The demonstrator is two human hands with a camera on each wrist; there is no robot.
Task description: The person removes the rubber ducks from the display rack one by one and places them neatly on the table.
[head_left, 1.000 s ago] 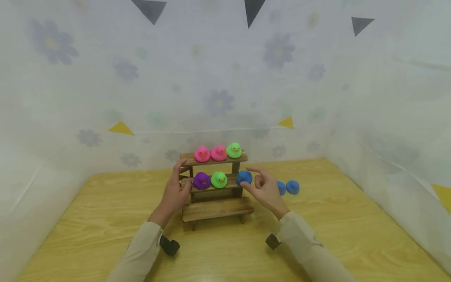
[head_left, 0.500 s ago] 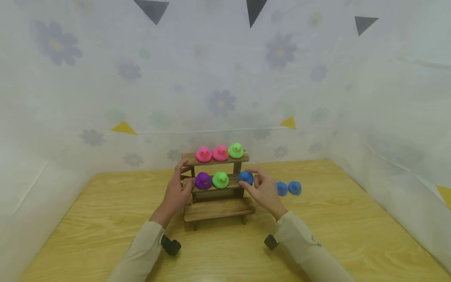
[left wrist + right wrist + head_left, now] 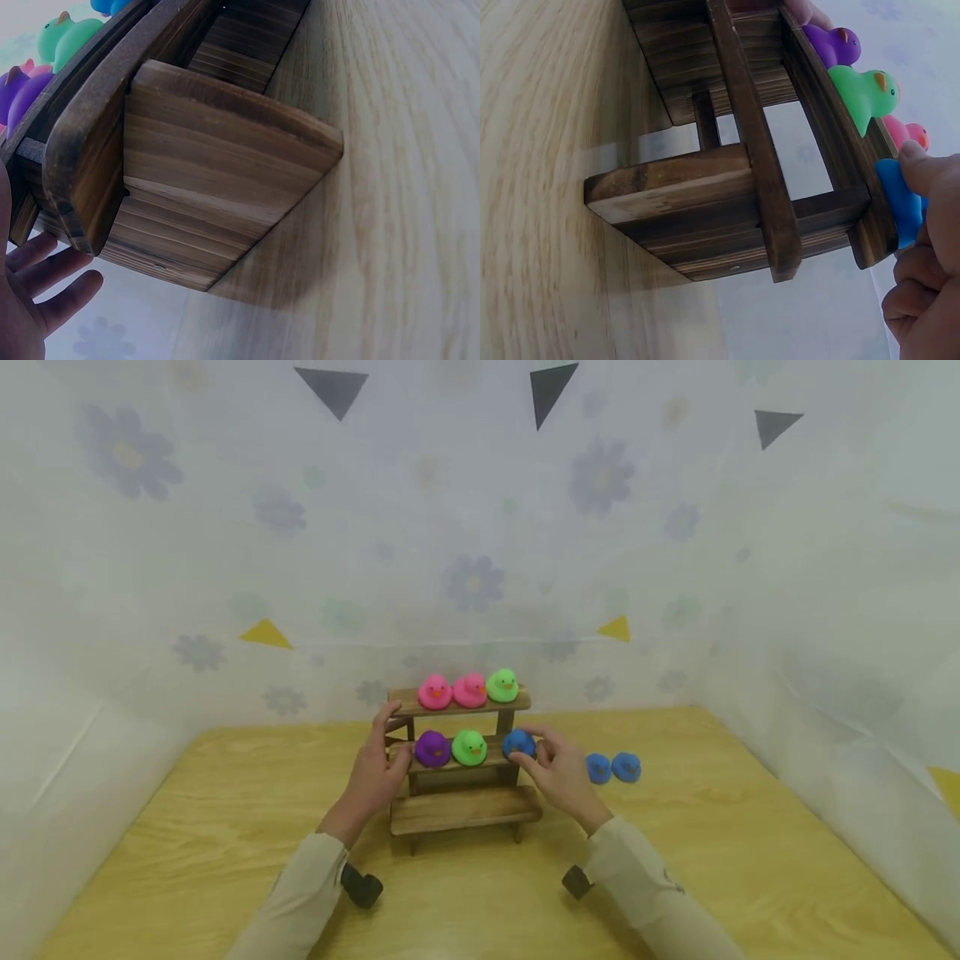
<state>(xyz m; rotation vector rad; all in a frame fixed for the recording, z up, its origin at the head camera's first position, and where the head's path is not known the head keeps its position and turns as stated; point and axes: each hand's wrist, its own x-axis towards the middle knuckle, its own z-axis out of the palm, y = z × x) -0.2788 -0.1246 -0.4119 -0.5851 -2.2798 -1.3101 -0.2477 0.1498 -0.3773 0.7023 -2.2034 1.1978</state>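
In the head view a wooden three-step stand (image 3: 465, 810) stands upright on the table. My left hand (image 3: 371, 781) holds its left end, thumb by the middle step and index finger at the top step; in the left wrist view several fingers (image 3: 71, 300) reach behind the wood. My right hand (image 3: 558, 772) pinches a blue rubber duck (image 3: 519, 744) between thumb and index finger, at the middle step's right end. Left of it on that step sit a green duck (image 3: 469, 748) and a purple duck (image 3: 432, 749), with a gap before the blue one.
On the top step sit two pink ducks (image 3: 435, 692) and a green duck (image 3: 503, 686). The bottom step bears no duck. Two blue ducks (image 3: 626, 767) lie on the table (image 3: 465, 902) right of my right hand. A flowered sheet (image 3: 472, 527) hangs behind.
My right index finger and thumb have closed in on the blue duck, which has turned to face more forward and shifted slightly left on the step. The left hand keeps its place.
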